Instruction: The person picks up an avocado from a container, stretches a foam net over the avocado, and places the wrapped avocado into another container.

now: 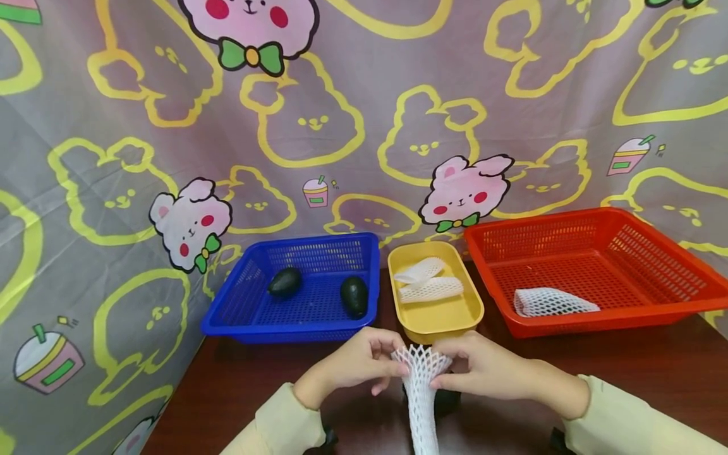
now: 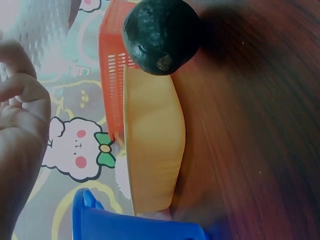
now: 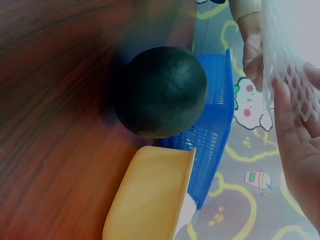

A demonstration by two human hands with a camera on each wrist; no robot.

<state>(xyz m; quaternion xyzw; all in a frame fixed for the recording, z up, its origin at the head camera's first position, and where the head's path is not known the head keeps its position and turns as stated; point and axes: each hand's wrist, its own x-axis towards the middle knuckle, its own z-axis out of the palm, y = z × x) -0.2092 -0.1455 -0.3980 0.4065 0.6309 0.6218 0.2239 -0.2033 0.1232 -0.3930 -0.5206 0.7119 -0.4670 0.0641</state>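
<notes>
A white foam net sleeve (image 1: 422, 404) hangs between my two hands above the table, its flared mesh mouth at the top. My left hand (image 1: 359, 361) pinches the left side of that mouth with thumb and fingers. On the opposite side, my right hand (image 1: 491, 365) grips the rim, and its fingers show against the mesh in the right wrist view. Under the sleeve, a dark green avocado (image 3: 160, 92) sits on the table; in the head view the net and right hand partly hide it.
Ahead on the left is a blue basket (image 1: 279, 333) with two avocados (image 1: 354, 297). A yellow bin (image 1: 440, 323) in the middle holds two foam nets (image 1: 431, 290). At the right, a red basket (image 1: 614, 323) has one foam net (image 1: 554, 302) inside. Behind them hangs a patterned curtain (image 1: 387, 76).
</notes>
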